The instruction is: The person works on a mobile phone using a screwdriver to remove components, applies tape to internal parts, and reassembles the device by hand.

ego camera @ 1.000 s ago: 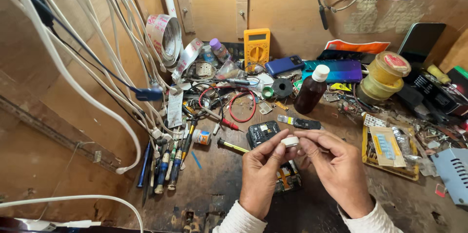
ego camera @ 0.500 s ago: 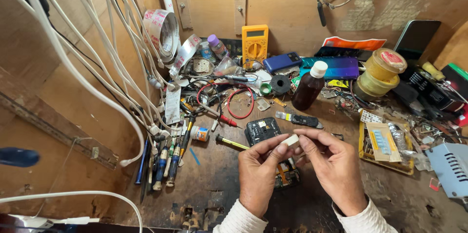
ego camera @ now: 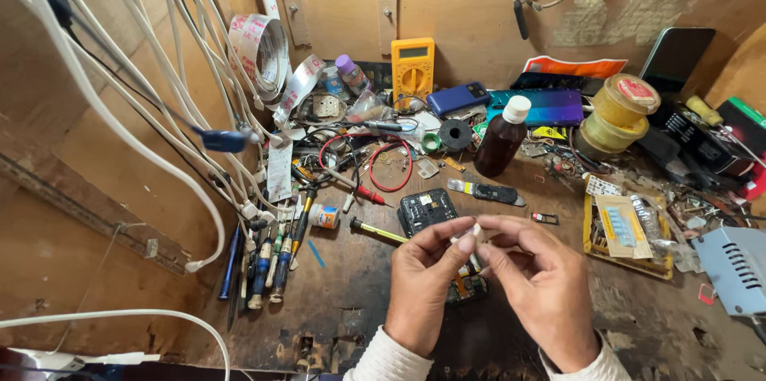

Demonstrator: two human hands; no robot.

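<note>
above the opened phone (ego camera: 427, 209), left hand (ego camera: 423, 285) and right hand (ego camera: 542, 289) pinch maybe a small white part (ego camera: 475, 232); phone not yet closed.

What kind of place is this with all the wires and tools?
Probably a small phone or electronics repair bench. A yellow multimeter leans against the wall, screwdrivers lie in a row, and an opened phone sits by the hands.

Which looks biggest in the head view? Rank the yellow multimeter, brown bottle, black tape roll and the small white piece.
1. Brown bottle and yellow multimeter: too alike to rank.
2. Black tape roll.
3. Small white piece, pinched between both hands.
</note>
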